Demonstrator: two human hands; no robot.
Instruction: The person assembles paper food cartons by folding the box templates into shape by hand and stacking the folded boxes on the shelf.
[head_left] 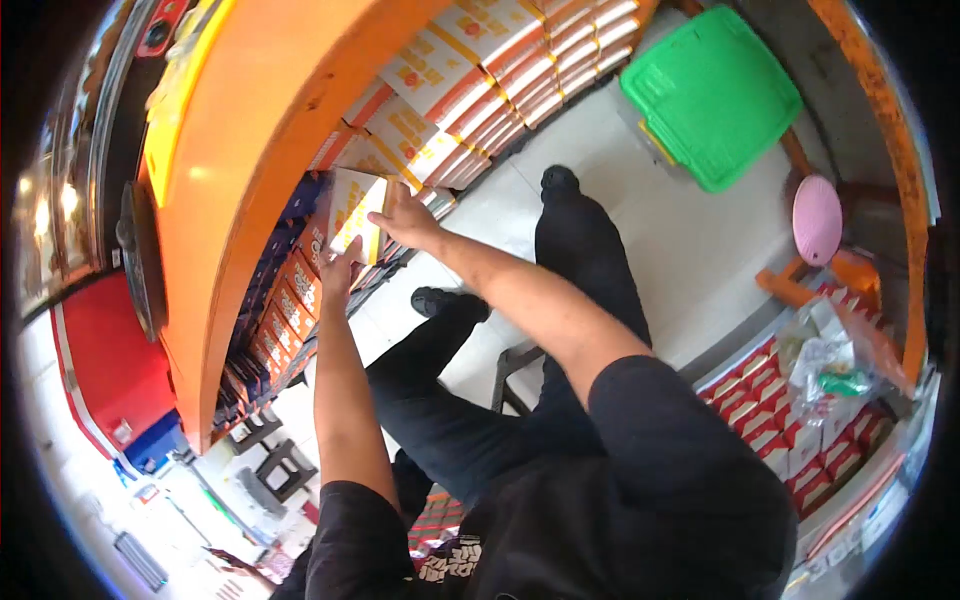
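Observation:
Both hands grip a white and yellow cardboard box (352,205) in front of the shelf under the orange counter. My left hand (343,262) has its fingers closed on the box's near edge. At the box's right side, my right hand (405,218) is closed on it with the thumb on top. Stacks of similar white boxes (410,130) with yellow and orange print stand just beyond. To the left are rows of orange-brown boxes (290,300) and dark blue boxes (262,275). The fingers behind the box are hidden.
An orange counter (225,200) curves over the shelf. A green plastic lid or bin (710,95) stands on the tiled floor (690,265). At right are a pink round object (818,220), a plastic bag (835,365) and red and white cartons (765,400). Another person's hand (235,565) shows lower left.

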